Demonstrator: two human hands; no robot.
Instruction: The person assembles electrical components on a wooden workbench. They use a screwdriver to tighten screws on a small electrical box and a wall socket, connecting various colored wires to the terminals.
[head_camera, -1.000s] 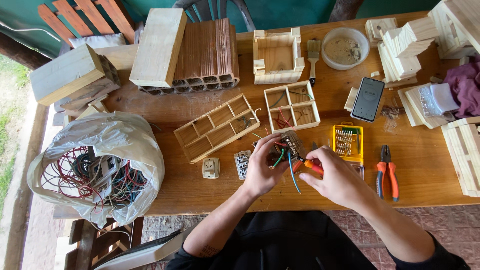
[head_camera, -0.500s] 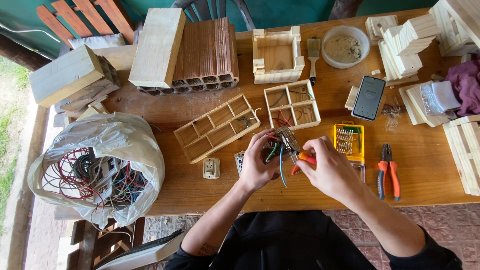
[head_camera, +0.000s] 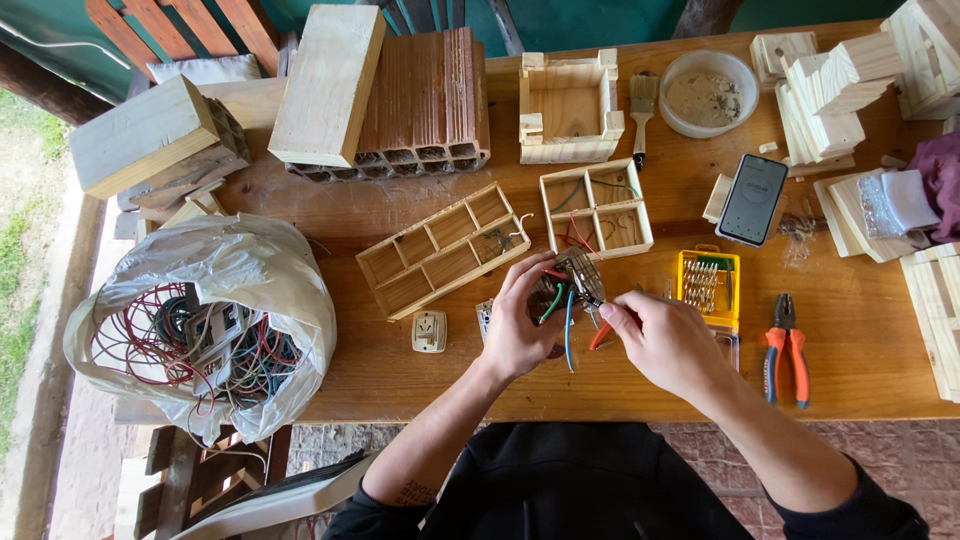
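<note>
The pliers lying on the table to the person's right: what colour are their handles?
Orange-red with darker, blackish sections, seen in the head view on the pliers, lying on the wooden table.

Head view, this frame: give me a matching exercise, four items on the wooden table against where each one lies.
Items:
1. pliers
2. phone
3. plastic bag of wires
4. paintbrush

Places:
A. far left edge of the table
B. beside the round dish at the back
C. right of the yellow bit case
D. dark, face up, right of the four-cell wooden frame

Pairs: 1-C, 2-D, 3-A, 4-B
</note>
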